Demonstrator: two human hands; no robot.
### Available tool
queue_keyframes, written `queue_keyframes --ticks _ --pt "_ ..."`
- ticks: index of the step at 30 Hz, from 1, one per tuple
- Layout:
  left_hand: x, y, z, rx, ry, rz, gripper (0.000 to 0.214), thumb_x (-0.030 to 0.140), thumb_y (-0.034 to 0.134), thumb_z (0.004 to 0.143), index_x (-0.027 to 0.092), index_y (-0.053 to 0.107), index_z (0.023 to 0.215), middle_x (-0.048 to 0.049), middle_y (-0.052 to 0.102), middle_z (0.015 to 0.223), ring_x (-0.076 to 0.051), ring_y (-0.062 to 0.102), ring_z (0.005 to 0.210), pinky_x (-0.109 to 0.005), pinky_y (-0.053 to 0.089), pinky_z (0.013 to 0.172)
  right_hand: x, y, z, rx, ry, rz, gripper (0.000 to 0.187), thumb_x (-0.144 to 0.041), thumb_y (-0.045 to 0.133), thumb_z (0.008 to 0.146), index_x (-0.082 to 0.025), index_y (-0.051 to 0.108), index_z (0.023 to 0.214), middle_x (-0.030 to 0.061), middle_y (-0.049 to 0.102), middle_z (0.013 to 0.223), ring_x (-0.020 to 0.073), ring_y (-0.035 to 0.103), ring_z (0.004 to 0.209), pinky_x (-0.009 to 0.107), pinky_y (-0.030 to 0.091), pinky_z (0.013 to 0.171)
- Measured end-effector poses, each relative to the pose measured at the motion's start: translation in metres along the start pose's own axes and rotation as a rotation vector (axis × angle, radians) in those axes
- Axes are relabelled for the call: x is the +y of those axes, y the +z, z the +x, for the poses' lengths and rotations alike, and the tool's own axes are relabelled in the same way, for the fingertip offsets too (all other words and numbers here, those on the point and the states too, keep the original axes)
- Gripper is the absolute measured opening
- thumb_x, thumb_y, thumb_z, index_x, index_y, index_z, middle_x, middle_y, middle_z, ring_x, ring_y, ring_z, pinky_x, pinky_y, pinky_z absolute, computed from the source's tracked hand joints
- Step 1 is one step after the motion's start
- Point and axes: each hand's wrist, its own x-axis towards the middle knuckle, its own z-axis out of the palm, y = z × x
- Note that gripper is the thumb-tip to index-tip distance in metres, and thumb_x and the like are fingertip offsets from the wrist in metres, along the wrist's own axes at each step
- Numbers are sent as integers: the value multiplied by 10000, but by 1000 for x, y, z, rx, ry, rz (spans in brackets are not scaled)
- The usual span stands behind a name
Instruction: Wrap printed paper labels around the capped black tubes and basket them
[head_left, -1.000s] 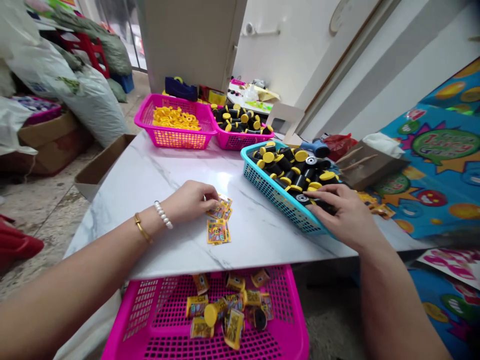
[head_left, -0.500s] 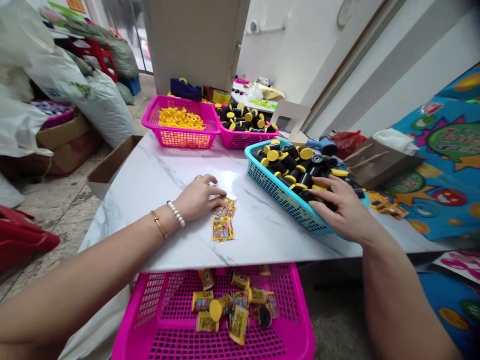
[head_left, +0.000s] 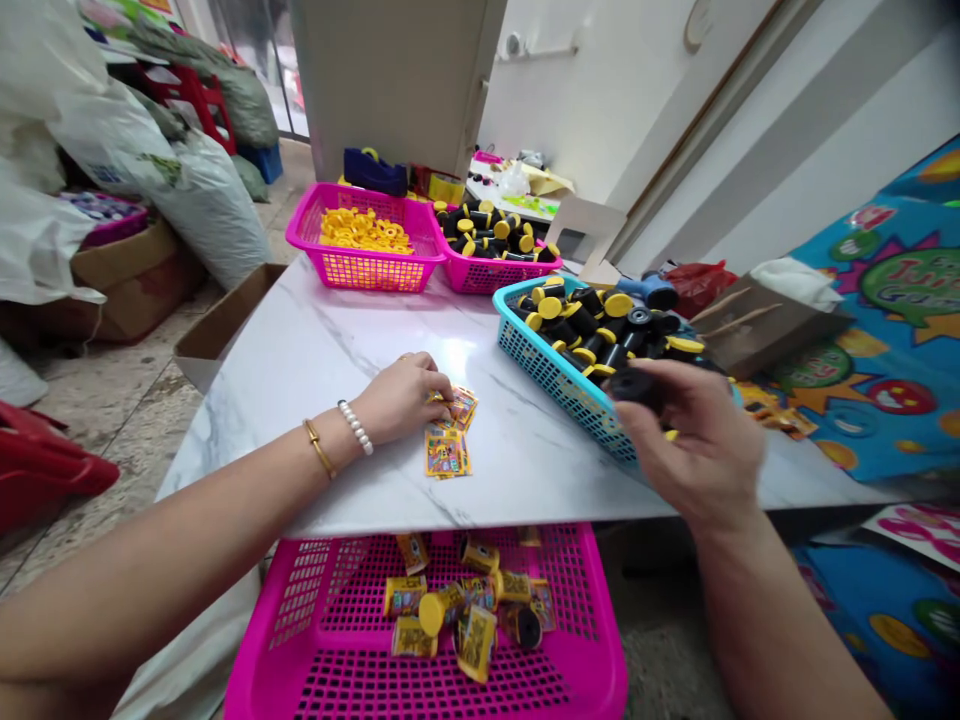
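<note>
My right hand (head_left: 697, 440) grips a small black canister (head_left: 631, 388) between thumb and fingers, its dark round end turned toward the table's middle. It is raised just over the near edge of a blue basket (head_left: 555, 365) filled with black canisters with yellow caps. My left hand (head_left: 409, 398) rests on the white marbled table (head_left: 352, 345), fingertips closed on a printed label from a small pile (head_left: 463, 408). Part of that label is hidden under the fingers. Closer to me lie a few more yellow labels (head_left: 448, 455), overlapping.
Below the table edge, a pink basket (head_left: 262, 640) holds several labelled canisters (head_left: 476, 645). Behind stand a pink basket of yellow rings (head_left: 364, 232) and another pink basket (head_left: 495, 277) of canisters. A cardboard box (head_left: 217, 330) is left of the table; a brown box (head_left: 757, 325) stands right.
My right hand has lifted a black canister out of the blue basket and drawn it toward me. The left hand stays at the labels, its fingers a little more closed.
</note>
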Motion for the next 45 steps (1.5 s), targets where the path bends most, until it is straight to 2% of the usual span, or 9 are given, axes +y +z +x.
queue_keyframes --ticks 6,10,16,22,26,29,36,40,45 --pt "3 2 0 67 -21 -115 133 220 630 776 195 759 804 -50 566 834 -167 529 763 -310 430 725 -16 41 11 -697 -232 -260 228 -297 580 852 -247 685 1048 69 651 935 216 643 810 308 484 671" --pt "4 1 -1 74 -11 -159 146 214 608 789 188 750 814 -47 577 820 -156 538 740 -295 439 698 -23 66 16 -848 -308 -413 180 -248 510 851 -199 634 973 80 615 908 215 602 765 300 431 613" --pt "5 -1 -1 85 7 -160 132 223 605 809 172 726 807 -55 606 831 -150 545 718 -297 437 699 -35 77 4 -741 -199 -350 262 -216 429 883 -141 548 1105 126 594 1020 254 557 945 372 446 860" --pt "10 -8 1 208 -45 -232 111 233 647 792 164 728 824 -56 618 845 -143 549 706 -292 448 685 -22 65 10 -751 -93 90 639 -392 452 936 -189 224 1497 119 580 1212 237 556 1084 434 423 987" --pt "11 -11 1 227 -56 -369 115 249 665 785 165 725 835 -55 621 904 -130 570 717 -277 472 689 -21 53 14 -439 12 297 398 -394 406 972 -245 521 1323 83 581 1274 228 545 1159 412 414 1008" --pt "15 -12 -1 226 -25 -441 95 239 685 771 161 712 818 -39 621 885 -109 565 683 -254 470 659 -31 51 18 -201 167 409 349 -431 426 962 -212 661 1098 70 682 1034 207 637 920 346 503 813" --pt "28 -16 -5 294 134 -563 97 179 661 776 169 693 867 -36 634 881 -109 577 732 -248 492 687 -53 83 36 -486 243 445 292 -449 607 841 -181 711 792 17 678 708 148 594 635 260 455 582" --pt "26 -15 -4 250 -14 -834 498 154 707 711 172 577 1191 -62 616 1037 -80 595 664 -229 510 606 -53 93 38 -366 375 620 257 -376 627 823 -162 661 684 9 638 639 126 554 599 244 435 564" --pt "23 -16 -1 112 -153 -975 367 147 702 705 121 620 1062 -1 615 758 -99 604 660 -230 517 621 -47 94 31 -249 459 676 252 -372 631 831 -166 646 687 -1 615 629 97 498 548 224 383 510"
